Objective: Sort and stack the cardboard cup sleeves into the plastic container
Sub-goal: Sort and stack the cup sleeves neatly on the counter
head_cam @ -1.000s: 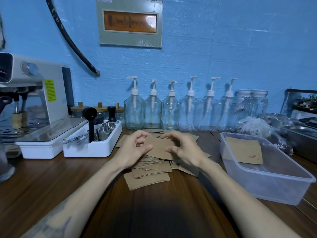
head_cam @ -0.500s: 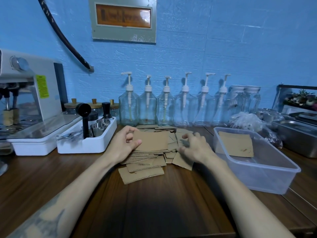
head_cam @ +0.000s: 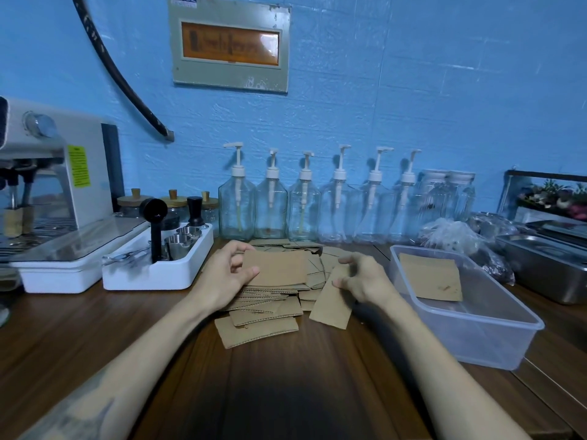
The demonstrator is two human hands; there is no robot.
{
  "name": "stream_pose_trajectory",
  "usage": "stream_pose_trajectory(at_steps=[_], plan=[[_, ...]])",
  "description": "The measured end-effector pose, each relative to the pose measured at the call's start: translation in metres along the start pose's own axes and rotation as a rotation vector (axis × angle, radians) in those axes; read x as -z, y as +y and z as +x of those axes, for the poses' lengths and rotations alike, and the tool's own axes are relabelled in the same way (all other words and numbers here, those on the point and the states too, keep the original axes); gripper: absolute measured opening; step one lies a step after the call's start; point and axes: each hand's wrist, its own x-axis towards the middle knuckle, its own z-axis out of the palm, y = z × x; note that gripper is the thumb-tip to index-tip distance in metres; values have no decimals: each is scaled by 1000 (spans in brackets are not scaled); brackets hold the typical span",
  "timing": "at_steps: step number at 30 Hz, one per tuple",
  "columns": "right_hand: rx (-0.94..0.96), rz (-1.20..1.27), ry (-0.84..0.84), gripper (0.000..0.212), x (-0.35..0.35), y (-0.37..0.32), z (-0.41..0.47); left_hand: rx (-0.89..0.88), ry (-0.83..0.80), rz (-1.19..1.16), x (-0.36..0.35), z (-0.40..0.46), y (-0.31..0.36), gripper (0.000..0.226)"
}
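A loose pile of flat brown cardboard cup sleeves [head_cam: 270, 308] lies on the wooden counter in the middle. My left hand [head_cam: 222, 274] grips a small stack of sleeves [head_cam: 276, 268] by its left edge, above the pile. To the right, my right hand [head_cam: 362, 277] pinches one sleeve [head_cam: 332, 301] that hangs down tilted, its lower end near the counter. The clear plastic container [head_cam: 495, 338] stands on the right, with a few sleeves [head_cam: 430, 276] lying flat inside at its far end.
A white tray with metal cups and a black tamper [head_cam: 158, 265] sits to the left, beside an espresso machine [head_cam: 54, 192]. Several pump bottles [head_cam: 305, 204] line the blue wall. Steel pans [head_cam: 546, 265] and a plastic bag [head_cam: 457, 239] stand behind the container.
My right hand has let go of the shared stack and picked a single sleeve out of the pile's right side. My left hand keeps holding the stack.
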Motion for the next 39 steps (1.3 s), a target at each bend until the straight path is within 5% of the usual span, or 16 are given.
stream_pose_trajectory(at_steps=[6,12,15,17,24,29,34,37,39], plan=[[83,507,162,46,1,-10,1,33,-44,-40,1,-1,5,31],[440,381,-95,76,-20,-17,-13,43,-39,-70,0,-5,10,33],[432,349,-224,93,-24,-13,-12,49,-39,-64,3,-5,11,32],[407,258,-272,86,-27,-10,-11,52,-43,-64,3,-6,11,32],[488,116,-20,49,-24,-9,-4,73,-179,-58,1,-7,17,43],[669,-53,18,53,-34,-17,3,78,-221,-101,-2,-12,23,51],[853,-294,148,59,-51,-34,0,48,-140,-120,-5,-11,23,31],[818,-310,217,70,-54,-30,0,37,-93,-104,-1,-9,22,27],[724,-201,120,67,-52,-23,2,39,-65,-93,2,-7,19,27]])
